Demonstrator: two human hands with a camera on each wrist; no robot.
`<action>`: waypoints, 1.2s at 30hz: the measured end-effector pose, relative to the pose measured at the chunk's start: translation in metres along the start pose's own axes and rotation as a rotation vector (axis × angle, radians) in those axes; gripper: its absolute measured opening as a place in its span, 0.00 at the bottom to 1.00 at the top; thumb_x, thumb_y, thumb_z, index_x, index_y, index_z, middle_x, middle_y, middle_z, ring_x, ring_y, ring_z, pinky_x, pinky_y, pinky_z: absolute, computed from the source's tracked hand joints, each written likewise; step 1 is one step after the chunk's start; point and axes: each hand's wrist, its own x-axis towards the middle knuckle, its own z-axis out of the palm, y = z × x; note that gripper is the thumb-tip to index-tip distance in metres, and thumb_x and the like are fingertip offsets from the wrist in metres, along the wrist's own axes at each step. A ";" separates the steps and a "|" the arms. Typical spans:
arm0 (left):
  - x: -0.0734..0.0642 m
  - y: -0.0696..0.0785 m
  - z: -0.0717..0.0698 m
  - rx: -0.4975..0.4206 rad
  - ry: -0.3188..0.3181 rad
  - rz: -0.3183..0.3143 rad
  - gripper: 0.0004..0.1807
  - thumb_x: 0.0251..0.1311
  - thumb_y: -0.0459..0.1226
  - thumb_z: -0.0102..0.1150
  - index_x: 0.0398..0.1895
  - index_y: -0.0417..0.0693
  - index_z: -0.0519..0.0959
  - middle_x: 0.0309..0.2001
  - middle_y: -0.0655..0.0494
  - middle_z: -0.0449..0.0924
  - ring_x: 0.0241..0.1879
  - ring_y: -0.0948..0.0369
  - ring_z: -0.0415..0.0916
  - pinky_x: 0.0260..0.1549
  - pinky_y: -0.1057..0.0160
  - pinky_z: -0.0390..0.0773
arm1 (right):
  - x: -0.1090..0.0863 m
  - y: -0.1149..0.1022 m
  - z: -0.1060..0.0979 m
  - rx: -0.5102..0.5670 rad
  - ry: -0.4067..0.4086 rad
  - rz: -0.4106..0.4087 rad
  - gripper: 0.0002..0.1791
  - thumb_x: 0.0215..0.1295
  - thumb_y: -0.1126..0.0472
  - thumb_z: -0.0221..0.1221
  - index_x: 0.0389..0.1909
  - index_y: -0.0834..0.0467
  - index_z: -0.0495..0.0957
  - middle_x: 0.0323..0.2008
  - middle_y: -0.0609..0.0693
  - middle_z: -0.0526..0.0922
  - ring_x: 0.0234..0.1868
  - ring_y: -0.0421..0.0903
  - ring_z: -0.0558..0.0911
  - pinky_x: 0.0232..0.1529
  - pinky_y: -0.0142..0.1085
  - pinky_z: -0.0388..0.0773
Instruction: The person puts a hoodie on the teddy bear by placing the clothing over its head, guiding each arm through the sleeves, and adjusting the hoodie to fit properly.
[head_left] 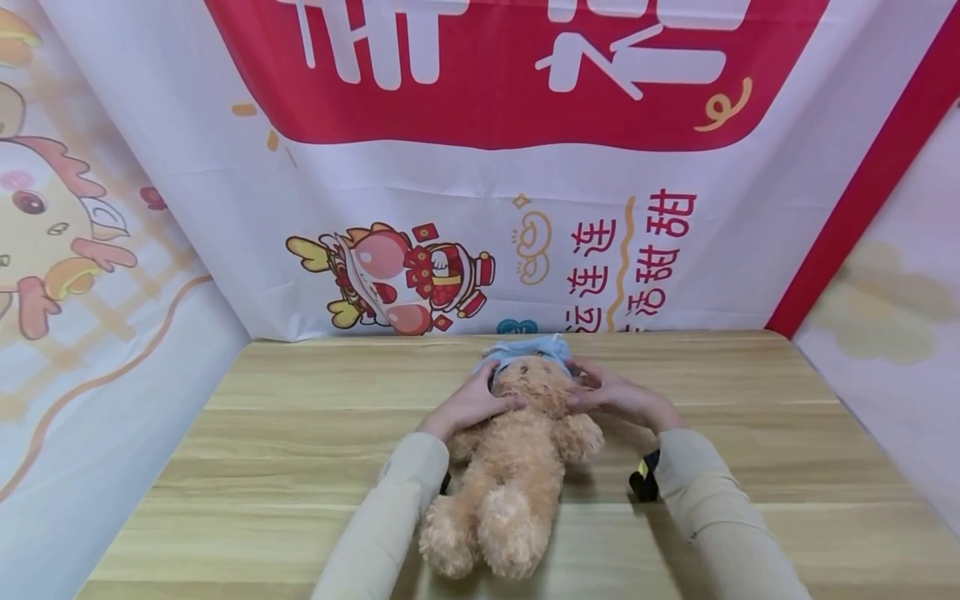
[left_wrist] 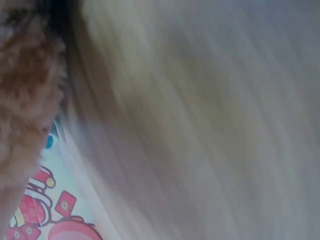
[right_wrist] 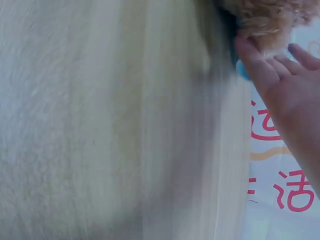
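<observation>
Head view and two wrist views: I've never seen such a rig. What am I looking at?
No robot: these are a person's bare left hand and right hand. The head picture comes from a camera worn on the head, looking forward and down; the other two come from one camera on each wrist and are partly blurred. On the wood-grain table lies a plush bear, with light blue cloth at the top of its head. The hands hold the bear's head between them, one on each side. A printed backdrop hangs beyond.
</observation>
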 end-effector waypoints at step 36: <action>0.005 0.015 0.016 0.031 0.200 0.120 0.30 0.52 0.50 0.69 0.49 0.45 0.64 0.50 0.45 0.70 0.50 0.53 0.69 0.48 0.55 0.70 | 0.016 0.013 0.021 -0.090 0.330 -0.148 0.23 0.49 0.79 0.62 0.39 0.65 0.58 0.40 0.54 0.64 0.42 0.46 0.68 0.35 0.32 0.76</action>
